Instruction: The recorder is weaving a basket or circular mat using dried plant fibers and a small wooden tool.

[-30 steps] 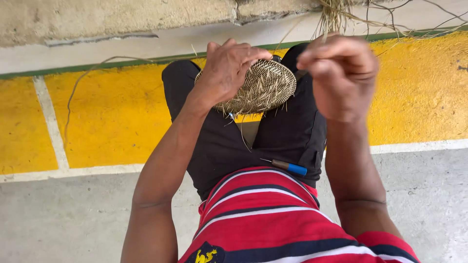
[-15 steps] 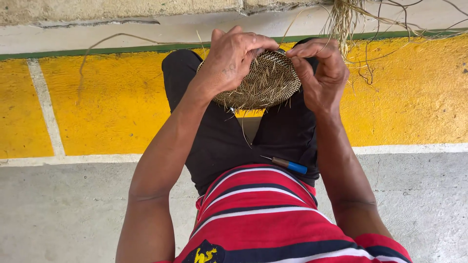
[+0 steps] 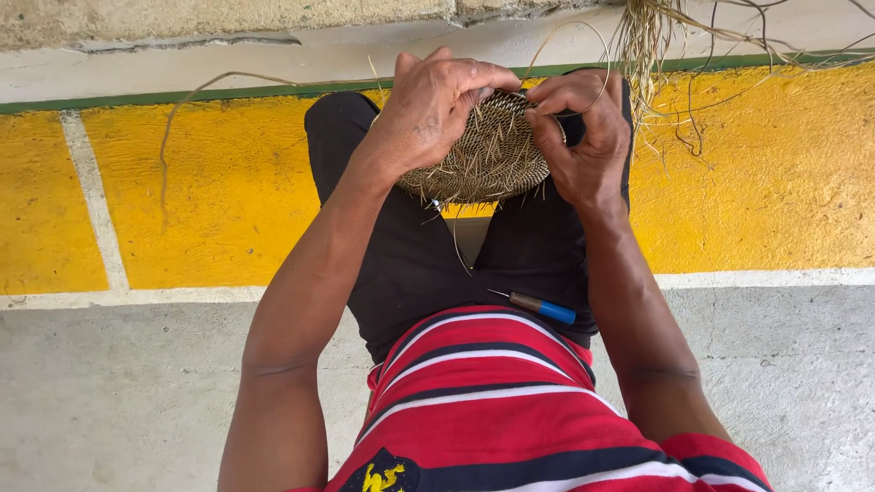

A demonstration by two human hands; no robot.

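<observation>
- Left hand (image 3: 436, 114) clamps over the woven basket (image 3: 488, 155) from about ten o'clock, fingers curled on its rim.
- Basket rests above the knees, between both hands; it looks light, springy rather than rigid, with prickly loose ends, so the rim seems the best place to grip.
- Right hand (image 3: 583, 137) pinches the rim and a thin fibre strand (image 3: 583, 41) at two o'clock.
- Blue-handled awl (image 3: 538, 307) lies on the lap, at five o'clock.
</observation>
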